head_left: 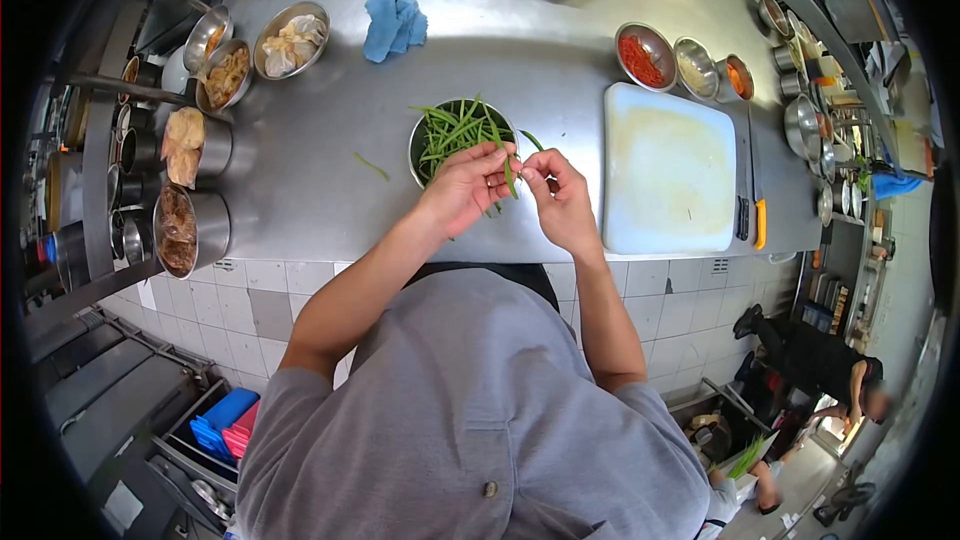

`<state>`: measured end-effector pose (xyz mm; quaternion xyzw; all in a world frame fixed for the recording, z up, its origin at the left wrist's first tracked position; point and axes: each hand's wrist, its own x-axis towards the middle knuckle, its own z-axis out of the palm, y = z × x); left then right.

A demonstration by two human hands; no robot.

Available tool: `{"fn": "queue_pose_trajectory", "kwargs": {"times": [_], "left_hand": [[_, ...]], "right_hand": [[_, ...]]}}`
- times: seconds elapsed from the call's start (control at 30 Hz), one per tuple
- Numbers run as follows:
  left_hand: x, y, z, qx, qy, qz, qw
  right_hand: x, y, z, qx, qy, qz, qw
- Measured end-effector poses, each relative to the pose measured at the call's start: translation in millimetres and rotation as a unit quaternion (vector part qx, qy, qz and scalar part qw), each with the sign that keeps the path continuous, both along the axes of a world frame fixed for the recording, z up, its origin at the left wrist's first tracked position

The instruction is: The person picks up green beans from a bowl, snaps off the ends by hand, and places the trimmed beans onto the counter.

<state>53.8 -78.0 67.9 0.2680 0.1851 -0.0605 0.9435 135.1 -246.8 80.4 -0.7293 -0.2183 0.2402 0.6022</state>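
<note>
A metal bowl (413, 158) heaped with green beans (455, 132) stands on the steel counter in front of me. Over the bowl's near right side, my left hand (462, 188) is closed around a green bean (509, 178), held between thumb and fingers. Just to the right, my right hand (562, 202) has thumb and fingertips pinched together close to that bean. Whether they grip its tip is too small to make out. One loose bean (371, 166) lies on the counter left of the bowl.
Right of my hands lies a white cutting board (670, 170), with a yellow-handled knife (760, 210) beside it. A blue cloth (394, 24) is crumpled at the back. Bowls of red shreds (640, 60) and dumpling-like pieces (293, 44) stand around. Other people (820, 355) are at lower right.
</note>
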Motion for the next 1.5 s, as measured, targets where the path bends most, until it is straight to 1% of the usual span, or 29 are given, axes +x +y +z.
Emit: {"fn": "queue_pose_trajectory", "kwargs": {"times": [0.03,0.07,0.13,0.17,0.27,0.3,0.4,0.43,0.47,0.57,0.67,0.77,0.87,1.0,1.07,1.1,1.17,1.2,1.27,1.3,1.4,1.5], "left_hand": [[-0.2,0.0,1.3,0.002,-0.001,-0.012,1.000],[-0.5,0.3,2.9,0.005,-0.003,-0.024,1.000],[-0.7,4.8,6.3,0.048,-0.016,-0.043,0.998],[-1.2,6.8,8.4,0.069,-0.022,-0.054,0.996],[-5.2,14.3,17.2,0.176,-0.017,-0.082,0.981],[-6.1,16.3,16.7,0.206,-0.018,-0.086,0.975],[-9.5,22.7,15.2,0.306,-0.010,-0.091,0.947],[-10.6,24.3,15.8,0.346,-0.001,-0.087,0.934],[-10.8,25.8,16.2,0.384,0.007,-0.083,0.919],[-10.2,30.6,15.7,0.499,0.000,-0.113,0.859],[-9.2,29.1,43.2,0.634,-0.047,-0.094,0.766],[-10.2,27.1,45.2,0.672,-0.075,-0.079,0.732],[-13.5,24.4,54.2,0.682,-0.080,-0.079,0.722],[-22.4,21.0,53.7,0.665,-0.075,-0.090,0.738],[-26.1,20.2,52.6,0.652,-0.077,-0.103,0.748],[-27.8,20.2,50.7,0.617,-0.069,-0.114,0.776],[-31.0,20.2,45.4,0.544,-0.055,-0.136,0.826],[-32.3,19.5,43.7,0.526,-0.059,-0.134,0.838],[-34.2,18.4,40.7,0.491,-0.067,-0.129,0.859],[-35.1,18.7,39.2,0.498,-0.073,-0.133,0.854],[-36.4,20.3,38.8,0.518,-0.087,-0.143,0.839],[-35.1,20.9,47.9,0.544,-0.085,-0.141,0.823]], "right_hand": [[0.3,0.5,0.6,-0.032,-0.061,-0.020,0.997],[2.3,-0.6,-1.8,-0.044,-0.087,-0.052,0.994],[11.7,-5.7,-15.0,-0.065,-0.138,-0.115,0.982],[18.2,-9.7,-23.9,-0.090,-0.145,-0.130,0.977],[32.9,-22.3,-47.7,-0.165,-0.134,-0.124,0.969],[36.6,-25.7,-48.8,-0.187,-0.129,-0.106,0.968],[40.7,-29.1,-51.0,-0.133,-0.196,-0.111,0.965],[40.3,-27.6,-39.9,-0.142,-0.188,-0.097,0.967],[38.4,-25.0,-27.7,-0.123,-0.174,-0.081,0.974],[29.2,-13.4,7.2,-0.077,-0.136,-0.022,0.987],[20.2,-0.7,32.1,-0.078,-0.130,0.028,0.988],[17.9,6.6,32.5,-0.069,-0.130,0.039,0.988],[17.0,7.9,26.9,-0.053,-0.117,0.038,0.991],[14.3,3.8,19.8,-0.054,-0.076,0.047,0.995],[13.7,-0.3,8.3,-0.012,-0.025,0.063,0.998],[14.0,-2.3,5.6,0.009,0.001,0.071,0.997],[17.0,-8.7,6.1,0.025,0.114,0.095,0.989],[17.1,-10.7,6.3,0.033,0.170,0.106,0.979],[14.3,-12.5,1.5,0.089,0.264,0.118,0.953],[12.8,-13.3,-2.0,0.117,0.310,0.124,0.935],[7.7,-13.5,-12.1,0.174,0.385,0.146,0.895],[1.8,-8.3,-16.2,0.212,0.386,0.120,0.890]]}}
